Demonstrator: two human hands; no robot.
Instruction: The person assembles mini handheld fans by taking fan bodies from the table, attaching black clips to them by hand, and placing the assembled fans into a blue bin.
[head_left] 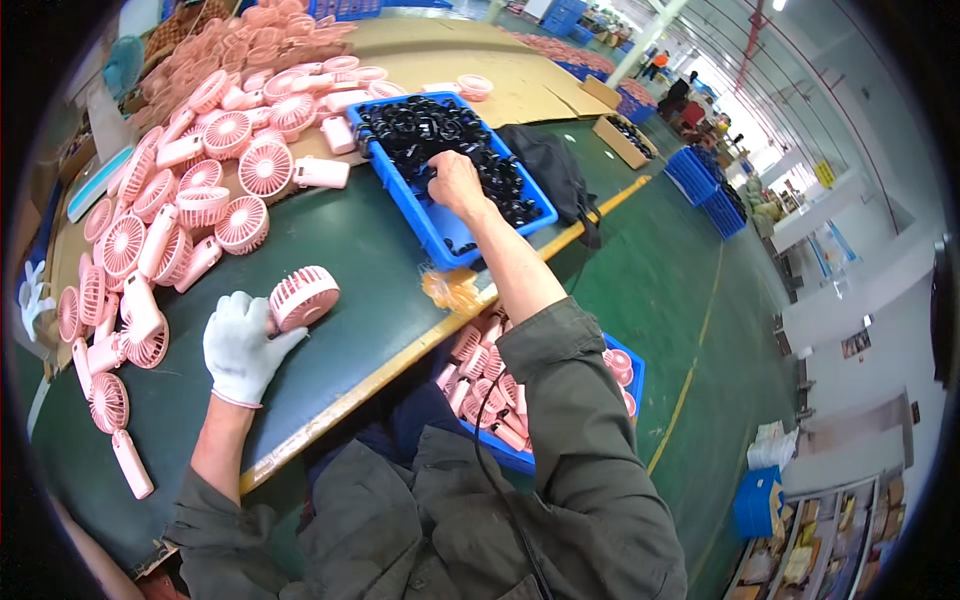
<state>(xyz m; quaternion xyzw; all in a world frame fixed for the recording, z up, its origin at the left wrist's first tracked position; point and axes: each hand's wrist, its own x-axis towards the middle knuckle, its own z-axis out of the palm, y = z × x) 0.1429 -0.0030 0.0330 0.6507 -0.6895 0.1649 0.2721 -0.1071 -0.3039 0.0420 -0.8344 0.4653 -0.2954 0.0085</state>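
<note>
"On the green bench (345, 350), near side: what has the gloved left hand (240, 350) got?"

"Pink fan (304, 298). Fingers closed round its handle, which is mostly hidden by the glove; round head pokes out past them. Probably gripped that low to leave the head uncovered. Can't tell whether it touches the surface."

"And the right hand (456, 183)?"

"Bare, down in a blue crate (402, 197) among small black parts (430, 130). Fingertips buried; can't tell if they are open or pinching one. Bare skin perhaps suits feeling for little pieces."

"Why the crate there?"

"Set by the yellow edge (365, 394), likely for an easy reach with that arm. Contents heaped toward its far end; blue bottom shows nearer."

"Loose fans?"

"A heap of fans (265, 167) spreads over the left side, handy for the glove, I'd judge. More lie in a lower crate (505, 455) below the edge, partly behind the right sleeve (580, 400); placed low presumably to spare bench space."
</note>
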